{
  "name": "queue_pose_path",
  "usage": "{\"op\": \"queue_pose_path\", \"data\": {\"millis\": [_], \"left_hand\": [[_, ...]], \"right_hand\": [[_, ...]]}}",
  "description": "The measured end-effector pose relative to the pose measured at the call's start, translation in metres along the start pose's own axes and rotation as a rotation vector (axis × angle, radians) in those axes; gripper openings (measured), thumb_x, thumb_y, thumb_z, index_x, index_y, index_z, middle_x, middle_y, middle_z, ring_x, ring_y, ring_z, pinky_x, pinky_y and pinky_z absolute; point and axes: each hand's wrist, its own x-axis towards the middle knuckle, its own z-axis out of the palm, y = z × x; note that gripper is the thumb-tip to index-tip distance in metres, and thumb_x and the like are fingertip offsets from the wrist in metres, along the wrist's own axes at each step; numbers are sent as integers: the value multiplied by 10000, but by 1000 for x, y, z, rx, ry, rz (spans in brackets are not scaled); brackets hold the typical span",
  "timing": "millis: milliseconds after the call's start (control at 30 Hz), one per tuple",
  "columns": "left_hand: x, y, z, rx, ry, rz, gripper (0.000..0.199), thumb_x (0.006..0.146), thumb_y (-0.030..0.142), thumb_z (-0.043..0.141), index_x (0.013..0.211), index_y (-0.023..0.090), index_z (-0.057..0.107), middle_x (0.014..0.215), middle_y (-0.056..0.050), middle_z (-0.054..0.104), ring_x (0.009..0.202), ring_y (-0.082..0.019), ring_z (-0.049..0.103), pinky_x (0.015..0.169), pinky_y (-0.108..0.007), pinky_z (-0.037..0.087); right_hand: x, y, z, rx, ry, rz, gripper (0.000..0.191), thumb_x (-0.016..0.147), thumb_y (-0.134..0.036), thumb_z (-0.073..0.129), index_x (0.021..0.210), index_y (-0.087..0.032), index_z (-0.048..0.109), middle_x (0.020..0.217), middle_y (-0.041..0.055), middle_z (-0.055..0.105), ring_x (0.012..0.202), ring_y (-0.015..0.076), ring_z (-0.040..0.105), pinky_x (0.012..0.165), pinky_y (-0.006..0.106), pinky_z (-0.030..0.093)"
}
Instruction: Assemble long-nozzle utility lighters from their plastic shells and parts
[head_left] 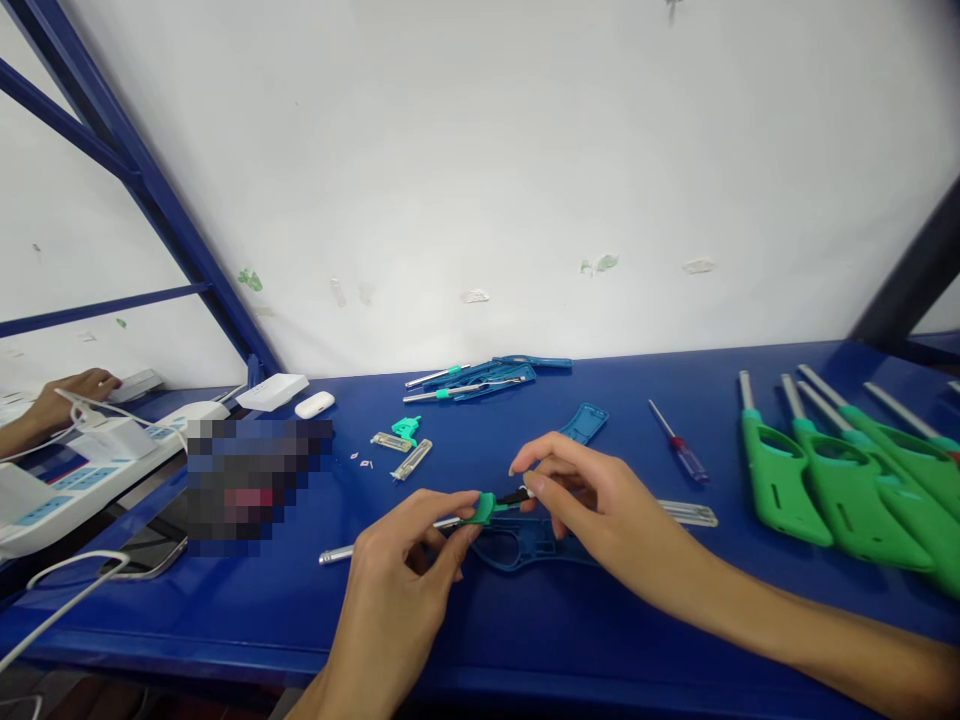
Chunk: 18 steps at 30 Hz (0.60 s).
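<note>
Beyond the blue table (247,610), the white wall (525,150) fills my view. Green lighters (784,495) lie in a cluster to my right. My right hand (592,490) and left hand (405,560) work near each other, not touching, above a blue handle shell (534,538) that my right one partly hides. Past my right hand lies a screwdriver (686,455). A metal tube (335,554) runs behind my left fingers to a green piece (484,508), which my left thumb and forefinger pinch. At its other side, my right fingertips nip a small black part (515,496); whether it is seated, I can't tell. I judge this to be a fitting or adjusting step, calling next for a steady left grip and fine right-hand alignment.
</note>
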Motion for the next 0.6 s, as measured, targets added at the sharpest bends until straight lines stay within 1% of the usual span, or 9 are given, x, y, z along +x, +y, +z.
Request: {"op": "queue_pose_path", "data": {"millis": [133,233,333,400,533,600], "left_hand": [[0,-1,-1,1,-43,-24,173,920,351,702,1034,255,788,674,21,667,509,-119,601,511,-228,442],[1,-3,-2,-21,-80,-27,218,951,379,665,1090,246,767,572,40,601,498,-135,594,503,-233,433],[1,-4,-1,-26,-98,-60,258,982,409,619,1122,238,753,509,54,550,482,-136,582,493,-228,410],[1,-4,-1,-39,-103,-63,278,994,426,600,1127,239,757,569,44,591,483,-118,584,496,-219,409],[3,-5,-2,-56,-66,-61,316,991,457,598,1096,220,779,782,0,695,500,-86,596,519,-211,440],[4,-6,-3,-42,-42,-99,348,986,482,598,1072,201,784,784,-7,699,488,-85,588,502,-210,437]], "right_hand": [[2,-1,-1,6,-4,0,204,1036,-415,485,1113,-267,603,805,-18,653,648,129,567,606,276,435],[2,0,-1,11,-2,0,198,1038,-402,480,1116,-267,601,804,-18,651,642,128,563,629,282,452],[1,0,0,9,-11,8,192,1042,-403,474,1119,-273,593,809,-20,656,672,135,603,635,281,457],[0,-1,0,2,-23,11,187,1044,-405,473,1111,-274,589,807,-21,662,705,142,630,623,274,447],[0,-2,0,-7,-39,10,179,1047,-403,477,1095,-274,591,812,-21,672,763,148,655,626,266,443],[1,-2,0,-9,-37,9,175,1049,-400,476,1097,-278,593,820,-24,674,758,143,652,632,266,445]]}}
